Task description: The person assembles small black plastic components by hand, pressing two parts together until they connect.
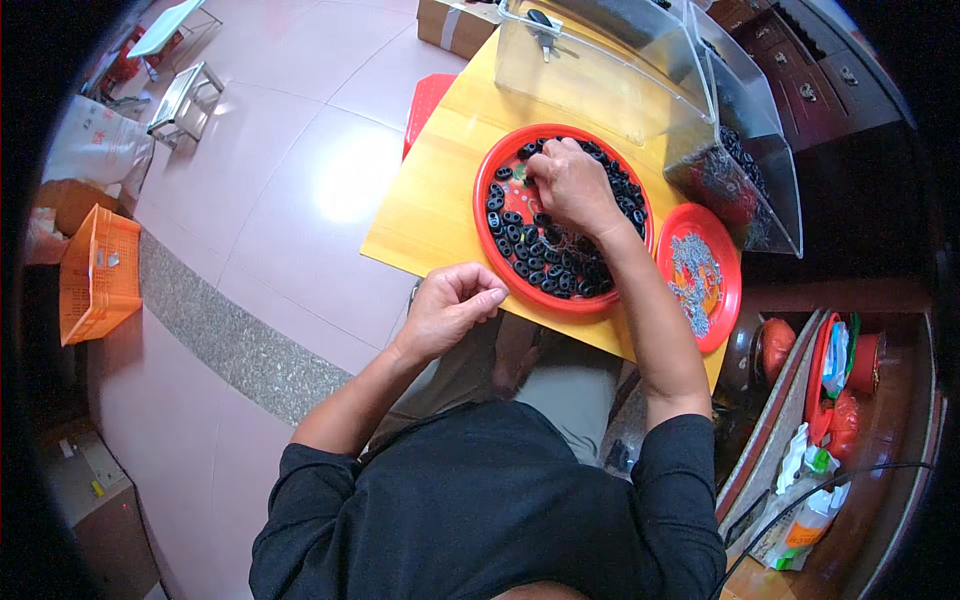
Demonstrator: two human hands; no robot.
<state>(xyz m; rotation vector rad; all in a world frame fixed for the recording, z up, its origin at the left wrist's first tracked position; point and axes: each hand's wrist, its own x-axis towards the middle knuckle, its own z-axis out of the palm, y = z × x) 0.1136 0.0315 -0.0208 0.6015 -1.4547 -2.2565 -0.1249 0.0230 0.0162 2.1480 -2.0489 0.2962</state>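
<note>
A round red tray (483, 226) on the yellow table holds many small black oval pieces (527, 240) with two holes each. My right hand (574, 185) reaches over its far part, fingers bent down and closed among the pieces; their tips are partly hidden, so I cannot see what they hold. Just off the table's near edge, left of the tray's front rim, my left hand (455, 312) is closed in a pinch, thumb against curled fingers. Anything inside it is too small to make out. Right of the tray, a smaller red plate (729, 270) carries a heap of tiny silvery metal parts (692, 275).
Clear plastic bins (600, 75) with dark pieces stand at the table's (425, 215) far right. A cardboard box (455, 25) sits beyond. An orange basket (100, 280) and a small metal stool (187, 105) are on the floor at left. Shelves with bags (800, 520) lie at right.
</note>
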